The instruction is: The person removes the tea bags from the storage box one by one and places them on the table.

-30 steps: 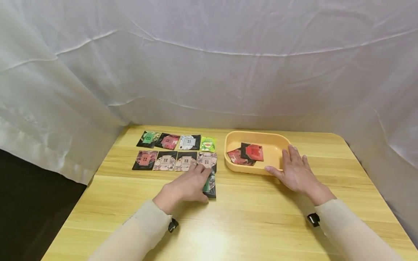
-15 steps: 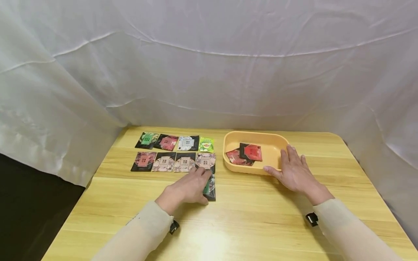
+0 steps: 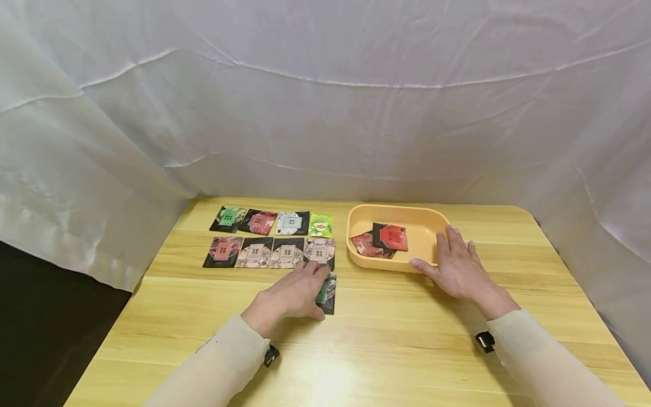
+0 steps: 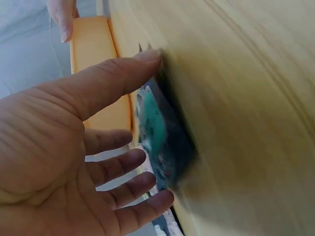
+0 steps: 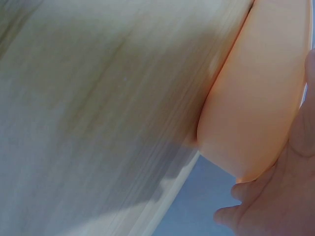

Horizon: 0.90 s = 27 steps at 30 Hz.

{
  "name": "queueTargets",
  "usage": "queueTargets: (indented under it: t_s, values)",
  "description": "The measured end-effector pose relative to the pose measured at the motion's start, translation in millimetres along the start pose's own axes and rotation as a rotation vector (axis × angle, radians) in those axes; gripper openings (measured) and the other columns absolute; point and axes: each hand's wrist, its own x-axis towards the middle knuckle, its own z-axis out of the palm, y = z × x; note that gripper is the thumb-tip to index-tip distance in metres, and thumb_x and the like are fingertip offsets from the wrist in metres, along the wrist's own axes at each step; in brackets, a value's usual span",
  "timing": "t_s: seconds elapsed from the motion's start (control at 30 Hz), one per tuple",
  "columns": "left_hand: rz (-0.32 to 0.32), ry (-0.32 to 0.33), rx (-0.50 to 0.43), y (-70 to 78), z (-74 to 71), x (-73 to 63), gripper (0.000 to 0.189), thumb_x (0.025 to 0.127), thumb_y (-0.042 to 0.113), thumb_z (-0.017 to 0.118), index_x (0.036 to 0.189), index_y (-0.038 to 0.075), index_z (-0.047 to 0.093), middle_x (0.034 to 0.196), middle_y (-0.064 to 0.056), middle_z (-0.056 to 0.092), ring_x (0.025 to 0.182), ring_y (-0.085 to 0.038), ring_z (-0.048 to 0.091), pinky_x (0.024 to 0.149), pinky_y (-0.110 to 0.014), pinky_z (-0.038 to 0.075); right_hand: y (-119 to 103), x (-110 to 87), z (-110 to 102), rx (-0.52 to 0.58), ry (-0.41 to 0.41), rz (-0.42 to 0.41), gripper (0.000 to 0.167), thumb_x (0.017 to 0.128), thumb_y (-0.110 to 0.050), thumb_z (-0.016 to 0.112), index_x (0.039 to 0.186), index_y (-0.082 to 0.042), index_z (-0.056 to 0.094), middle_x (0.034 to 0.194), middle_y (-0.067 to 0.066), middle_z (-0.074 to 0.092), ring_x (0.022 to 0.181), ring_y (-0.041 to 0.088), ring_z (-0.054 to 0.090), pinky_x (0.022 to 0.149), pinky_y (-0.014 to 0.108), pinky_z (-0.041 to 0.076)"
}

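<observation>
My left hand [image 3: 295, 291] is over a black tea sachet with a green label [image 3: 329, 299], its thumb at the near edge and its fingertips by the far edge. Part of that sachet is hidden under the hand. In the left wrist view, thumb and fingers are spread apart around the tea sachet [image 4: 155, 123], which is close to the tabletop. My right hand [image 3: 458, 268] rests against the near right corner of a yellow-orange tray [image 3: 424, 226], thumb on the near rim, fingers stretched along the right side. Inside the tray lie a black-and-red sachet [image 3: 395, 237] and a red one [image 3: 363, 244].
Two rows of tea sachets lie left of the tray; the back row holds a small bright green packet [image 3: 321, 225], and the front row a pink-and-black sachet [image 3: 319, 250] beside my left fingertips. White cloth [image 3: 325, 124] hangs behind the wooden table [image 3: 381, 350].
The green-labelled sachet has slid slightly toward the person, with my left hand on it, so a thin gap shows beyond it. My right hand stays at the tray.
</observation>
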Motion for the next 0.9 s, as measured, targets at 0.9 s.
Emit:
queueTargets:
  t_s: [0.9]
  values:
    - [0.147,0.021,0.203,74.5,-60.8,160.8,0.034,0.098,0.029,0.070,0.129,0.014,0.066,0.120,0.001,0.064,0.100,-0.014,0.058,0.094,-0.029,0.052,-1,-4.0,-1,-0.032,0.020,0.005,0.117,0.099,-0.081,0.039,0.161,0.015,0.015,0.171,0.037,-0.001,0.159,0.055,0.003,0.123,0.077,0.003]
